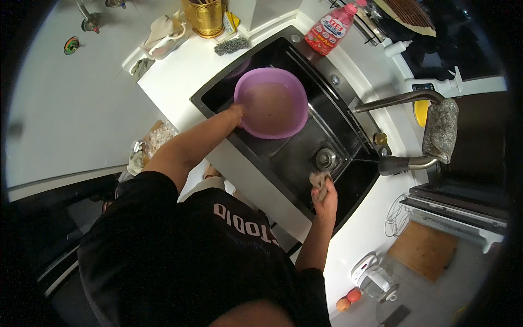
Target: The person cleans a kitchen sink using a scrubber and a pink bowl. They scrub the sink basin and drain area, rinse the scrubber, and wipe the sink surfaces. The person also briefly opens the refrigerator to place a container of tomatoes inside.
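Observation:
A purple plastic basin (302,110) of cloudy brownish liquid stands in the upper left part of the black sink (282,157). My left hand (237,114) grips the basin's near left rim, its fingers partly hidden by the basin wall. Over the lower right part of the sink, my right hand (327,201) clutches a crumpled grey-brown rag (318,182). Just beyond the rag lies the round metal drain strainer (326,159). The rag and the basin are well apart.
The faucet (398,100), with a grey cloth wrap (440,131), reaches along the sink's right side. A red detergent bottle (330,30) stands at the back rim. Steel wool (231,46) and a gold utensil holder (204,18) sit back left. A glass kettle (376,282) and wooden board (423,250) lie lower right.

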A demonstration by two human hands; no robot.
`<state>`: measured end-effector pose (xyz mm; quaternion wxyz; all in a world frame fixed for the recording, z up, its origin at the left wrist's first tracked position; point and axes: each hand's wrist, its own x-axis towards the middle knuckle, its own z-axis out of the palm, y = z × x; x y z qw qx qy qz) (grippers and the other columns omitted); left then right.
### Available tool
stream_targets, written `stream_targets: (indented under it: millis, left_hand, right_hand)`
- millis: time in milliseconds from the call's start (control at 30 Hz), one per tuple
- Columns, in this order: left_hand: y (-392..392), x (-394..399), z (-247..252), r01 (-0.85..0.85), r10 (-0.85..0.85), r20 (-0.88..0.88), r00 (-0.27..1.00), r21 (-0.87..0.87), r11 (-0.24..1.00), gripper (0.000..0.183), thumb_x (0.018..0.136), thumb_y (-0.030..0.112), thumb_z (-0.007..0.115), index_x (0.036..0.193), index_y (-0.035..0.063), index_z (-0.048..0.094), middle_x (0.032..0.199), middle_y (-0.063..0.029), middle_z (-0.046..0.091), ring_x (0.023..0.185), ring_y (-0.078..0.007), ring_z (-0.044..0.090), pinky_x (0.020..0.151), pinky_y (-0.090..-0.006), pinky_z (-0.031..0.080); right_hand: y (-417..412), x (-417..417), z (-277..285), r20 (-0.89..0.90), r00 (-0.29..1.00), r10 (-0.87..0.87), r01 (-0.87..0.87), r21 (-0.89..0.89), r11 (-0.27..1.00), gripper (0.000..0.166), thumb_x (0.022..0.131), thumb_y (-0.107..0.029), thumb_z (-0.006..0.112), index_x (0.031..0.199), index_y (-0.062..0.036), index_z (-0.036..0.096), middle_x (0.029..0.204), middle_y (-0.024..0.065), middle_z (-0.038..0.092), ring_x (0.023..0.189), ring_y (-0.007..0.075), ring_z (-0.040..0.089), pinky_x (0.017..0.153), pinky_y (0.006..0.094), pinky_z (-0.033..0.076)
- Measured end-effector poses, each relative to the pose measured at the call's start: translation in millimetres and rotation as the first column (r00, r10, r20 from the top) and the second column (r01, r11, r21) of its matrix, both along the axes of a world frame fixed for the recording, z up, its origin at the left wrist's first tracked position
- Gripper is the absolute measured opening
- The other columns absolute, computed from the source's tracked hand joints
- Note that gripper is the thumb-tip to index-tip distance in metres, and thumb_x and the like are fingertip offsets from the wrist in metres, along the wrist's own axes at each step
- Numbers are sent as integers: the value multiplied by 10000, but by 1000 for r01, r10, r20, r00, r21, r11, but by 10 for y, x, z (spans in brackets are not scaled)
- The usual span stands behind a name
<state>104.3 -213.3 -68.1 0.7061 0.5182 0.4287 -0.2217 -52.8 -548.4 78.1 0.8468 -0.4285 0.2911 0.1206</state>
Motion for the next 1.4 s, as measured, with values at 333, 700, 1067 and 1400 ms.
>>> stream_targets:
  millis: [333, 700, 1067, 1400]
  left_hand:
    - [645, -922, 1386, -110, -823, 348, 449, 935, 336, 490, 753, 39, 523, 1223, 21, 387, 1288, -199, 352, 1196, -336, 335, 993, -394, 272]
    - [1043, -1134, 1099, -115, -927, 192, 322, 980, 164, 685, 678, 189, 633, 1276, 78, 321, 1365, -188, 207, 1271, -344, 198, 1035, -475, 160]
    - [1071, -1147, 1132, -64, -928, 167, 333, 986, 154, 623, 698, 213, 617, 1248, 61, 369, 1356, -197, 229, 1270, -332, 206, 1034, -471, 151]
    - [1036, -1200, 1100, -149, -933, 141, 330, 984, 96, 535, 708, 136, 571, 1205, 30, 404, 1338, -223, 252, 1245, -370, 241, 1015, -499, 168]
  right_hand:
    - [1049, 1419, -915, -193, 835, 516, -540, -469, 699, 491, 791, -309, 573, 1182, -63, 405, 1085, 103, 517, 937, 241, 529, 703, 326, 457]
    - [1528, 1934, -2776, -500, 577, 646, -112, -832, -544, 390, 786, -240, 523, 1127, -56, 472, 1059, 263, 515, 979, 406, 498, 855, 437, 398]
    - [1281, 1786, -1969, -97, 753, 651, -579, -567, 586, 325, 813, -277, 487, 991, -19, 573, 945, 152, 604, 909, 323, 568, 777, 385, 449]
    - [1314, 1148, -176, 132, 960, -247, 170, 430, 887, 415, 877, -286, 412, 1109, 58, 424, 1032, 212, 528, 904, 350, 552, 799, 412, 491]
